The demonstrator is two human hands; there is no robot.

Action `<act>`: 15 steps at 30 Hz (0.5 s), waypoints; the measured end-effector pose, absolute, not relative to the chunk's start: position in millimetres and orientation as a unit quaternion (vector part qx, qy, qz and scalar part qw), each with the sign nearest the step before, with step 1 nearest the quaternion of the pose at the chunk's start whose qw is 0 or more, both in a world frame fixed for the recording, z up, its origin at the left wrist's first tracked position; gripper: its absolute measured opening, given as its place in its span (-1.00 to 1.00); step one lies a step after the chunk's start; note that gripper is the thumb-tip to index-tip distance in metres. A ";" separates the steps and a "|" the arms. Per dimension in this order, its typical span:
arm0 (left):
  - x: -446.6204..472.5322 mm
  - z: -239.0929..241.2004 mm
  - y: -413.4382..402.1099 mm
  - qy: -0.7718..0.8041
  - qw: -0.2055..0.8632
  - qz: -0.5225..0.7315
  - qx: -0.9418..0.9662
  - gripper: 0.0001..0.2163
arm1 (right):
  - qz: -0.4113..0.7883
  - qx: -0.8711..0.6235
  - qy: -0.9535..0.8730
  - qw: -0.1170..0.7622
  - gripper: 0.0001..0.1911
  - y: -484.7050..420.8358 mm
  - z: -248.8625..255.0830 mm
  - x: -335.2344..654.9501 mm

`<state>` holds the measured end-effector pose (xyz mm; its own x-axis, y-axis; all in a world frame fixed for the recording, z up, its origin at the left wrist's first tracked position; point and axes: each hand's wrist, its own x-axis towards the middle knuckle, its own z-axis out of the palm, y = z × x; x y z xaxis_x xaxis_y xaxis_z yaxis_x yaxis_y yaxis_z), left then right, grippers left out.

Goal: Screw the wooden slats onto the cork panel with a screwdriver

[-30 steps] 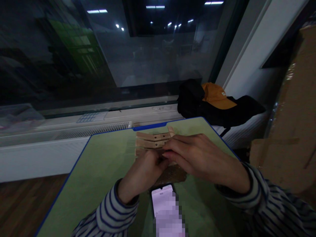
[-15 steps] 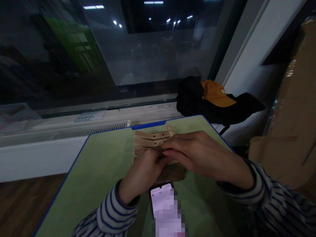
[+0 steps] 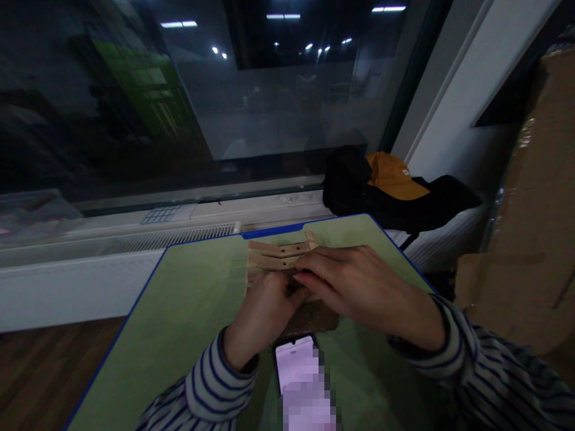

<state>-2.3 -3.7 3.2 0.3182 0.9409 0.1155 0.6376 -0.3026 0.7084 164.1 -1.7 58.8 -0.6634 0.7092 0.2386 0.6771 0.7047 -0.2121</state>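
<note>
Pale wooden slats with small dark holes (image 3: 265, 261) lie side by side near the far part of the table, and a short wooden piece (image 3: 311, 239) stands at their right end. My left hand (image 3: 268, 302) rests over the nearer slats with its fingers closed. From the right, my right hand (image 3: 354, 276) meets it, thumb and fingers pinched together over the wood. The fingertips hide whatever is between them. Just below the hands is a flat brown piece (image 3: 314, 318), partly covered.
A lit phone (image 3: 291, 362) lies on the green blue-edged table (image 3: 193, 311) in front of me. Beyond are a radiator (image 3: 179, 237) and a window. A black bag (image 3: 345, 185) with an orange cap (image 3: 395, 173) sits at back right, near a cardboard box (image 3: 521, 197).
The view has tilted and shifted slightly. Both hands stay at the wooden slats, in nearly the same closed pose.
</note>
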 end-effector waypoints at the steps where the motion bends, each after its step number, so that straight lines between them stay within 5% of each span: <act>1: -1.8 3.3 -3.9 0.517 0.286 0.273 0.760 -0.83 | 0.061 -0.372 -0.911 0.164 -0.73 -1.5 58.5 165.3; 15: -2.2 7.4 -7.6 0.468 0.302 0.254 0.791 -0.82 | 0.045 -0.335 -0.919 0.204 -0.78 -0.4 59.9 170.4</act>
<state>-2.2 -7.6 7.4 0.4336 0.8932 0.1189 0.5860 -0.3797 0.7158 170.4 -0.4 59.9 -0.6932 0.6333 0.3442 0.5968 0.7720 -0.2186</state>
